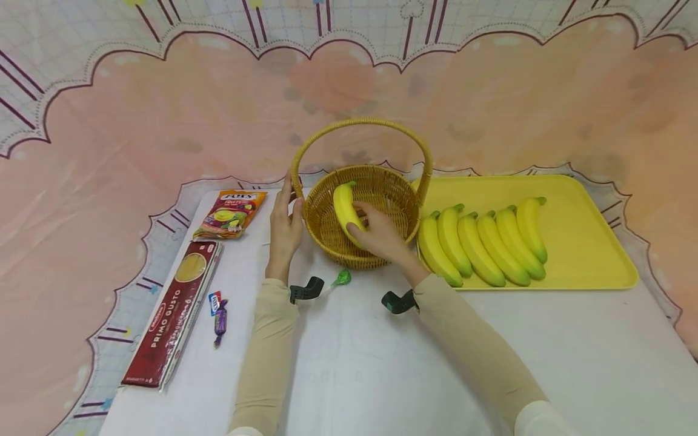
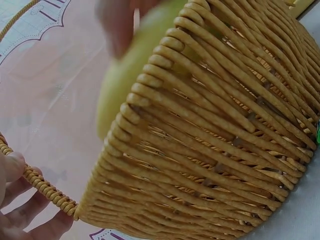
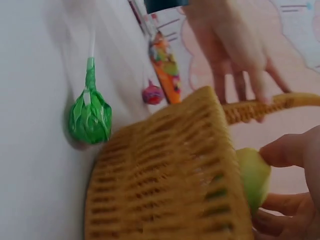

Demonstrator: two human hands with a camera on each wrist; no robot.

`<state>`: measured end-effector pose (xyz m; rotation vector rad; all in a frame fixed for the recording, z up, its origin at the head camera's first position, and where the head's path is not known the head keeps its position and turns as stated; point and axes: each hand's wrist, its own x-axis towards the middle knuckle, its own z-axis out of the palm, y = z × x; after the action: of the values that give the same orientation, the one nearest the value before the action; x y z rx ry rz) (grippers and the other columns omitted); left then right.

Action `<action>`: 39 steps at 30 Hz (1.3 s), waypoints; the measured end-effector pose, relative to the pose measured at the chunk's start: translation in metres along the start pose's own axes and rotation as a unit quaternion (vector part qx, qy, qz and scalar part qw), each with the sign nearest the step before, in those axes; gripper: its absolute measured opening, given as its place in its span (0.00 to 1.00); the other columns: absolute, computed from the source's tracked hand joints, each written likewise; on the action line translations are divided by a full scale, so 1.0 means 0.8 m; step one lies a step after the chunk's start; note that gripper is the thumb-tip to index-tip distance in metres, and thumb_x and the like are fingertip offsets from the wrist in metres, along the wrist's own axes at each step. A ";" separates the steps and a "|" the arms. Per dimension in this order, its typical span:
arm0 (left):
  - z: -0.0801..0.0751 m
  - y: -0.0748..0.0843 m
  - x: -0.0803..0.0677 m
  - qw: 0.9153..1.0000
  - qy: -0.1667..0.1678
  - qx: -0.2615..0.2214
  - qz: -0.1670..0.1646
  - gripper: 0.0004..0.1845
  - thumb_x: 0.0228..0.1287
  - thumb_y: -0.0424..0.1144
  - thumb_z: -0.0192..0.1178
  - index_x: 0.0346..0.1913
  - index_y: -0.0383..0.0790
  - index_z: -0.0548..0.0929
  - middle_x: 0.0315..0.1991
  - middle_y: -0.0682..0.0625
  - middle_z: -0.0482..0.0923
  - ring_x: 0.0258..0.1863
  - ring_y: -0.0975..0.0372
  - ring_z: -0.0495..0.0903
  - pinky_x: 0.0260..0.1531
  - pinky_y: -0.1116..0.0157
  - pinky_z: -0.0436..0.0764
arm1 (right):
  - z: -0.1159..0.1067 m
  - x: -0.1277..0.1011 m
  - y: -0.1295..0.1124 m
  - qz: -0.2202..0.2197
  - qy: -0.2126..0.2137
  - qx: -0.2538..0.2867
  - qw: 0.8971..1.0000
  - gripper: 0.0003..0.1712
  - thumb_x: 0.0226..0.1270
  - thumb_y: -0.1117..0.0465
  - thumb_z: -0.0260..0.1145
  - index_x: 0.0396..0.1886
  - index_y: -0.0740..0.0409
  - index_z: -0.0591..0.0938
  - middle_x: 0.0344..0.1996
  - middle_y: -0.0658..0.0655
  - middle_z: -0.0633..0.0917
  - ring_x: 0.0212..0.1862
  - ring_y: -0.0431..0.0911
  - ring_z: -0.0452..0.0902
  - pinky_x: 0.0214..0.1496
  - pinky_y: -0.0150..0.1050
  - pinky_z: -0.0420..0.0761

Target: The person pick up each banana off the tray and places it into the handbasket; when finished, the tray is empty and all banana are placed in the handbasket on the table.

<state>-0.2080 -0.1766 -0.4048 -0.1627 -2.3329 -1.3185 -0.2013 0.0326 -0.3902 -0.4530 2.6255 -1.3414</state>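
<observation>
A yellow banana is in my right hand, thumb on one side and fingers on the other, inside the mouth of a wicker basket. In the left wrist view the banana slants across the basket's rim. My left hand holds the lower left end of the basket's tall handle, the thumb and fingers on either side of it. A green-wrapped lollipop lies just in front of the basket; the right wrist view shows it close up.
On the right, a yellow tray bears several bananas side by side. At left lie a candy bag, a red spaghetti pack, a purple-wrapped candy and a small packet. A patterned cloth hangs behind.
</observation>
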 end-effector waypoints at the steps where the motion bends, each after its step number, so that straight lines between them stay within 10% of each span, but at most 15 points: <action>1: 0.001 0.000 0.000 1.000 0.000 -0.002 0.000 0.30 0.74 0.39 0.44 0.75 0.53 0.52 0.61 0.40 0.69 0.60 0.49 0.72 0.50 0.49 0.80 | 0.004 0.006 -0.001 0.002 -0.005 -0.005 1.000 0.34 0.67 0.53 0.59 0.70 0.58 0.63 0.57 0.59 0.76 0.53 0.50 0.76 0.54 0.43 0.79; 22: 0.004 -0.002 -0.001 1.000 -0.002 -0.014 -0.002 0.30 0.73 0.41 0.45 0.75 0.55 0.52 0.62 0.40 0.69 0.61 0.48 0.72 0.49 0.46 0.80 | 0.050 0.043 -0.009 0.054 -0.111 -0.128 0.984 0.41 0.68 0.52 0.58 0.73 0.61 0.53 0.67 0.63 0.67 0.63 0.53 0.68 0.68 0.47 0.68; 30: 0.003 0.000 0.000 1.000 0.002 -0.013 -0.001 0.29 0.74 0.42 0.45 0.75 0.55 0.52 0.61 0.41 0.69 0.60 0.49 0.72 0.50 0.47 0.80 | -0.002 0.005 0.009 -0.061 0.005 -0.042 0.997 0.26 0.70 0.58 0.56 0.65 0.60 0.68 0.58 0.61 0.75 0.58 0.52 0.72 0.60 0.47 0.75; 39: -0.001 0.000 0.000 1.000 0.000 -0.010 0.003 0.30 0.74 0.43 0.45 0.75 0.53 0.52 0.62 0.40 0.69 0.60 0.49 0.72 0.50 0.48 0.80 | -0.075 -0.061 0.064 -0.116 0.178 0.027 0.977 0.16 0.69 0.64 0.56 0.55 0.62 0.76 0.47 0.61 0.81 0.48 0.48 0.76 0.48 0.42 0.78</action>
<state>-0.2079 -0.1773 -0.4044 -0.1754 -2.3185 -1.3406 -0.1818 0.1234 -0.3966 -0.5751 2.8804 -1.7036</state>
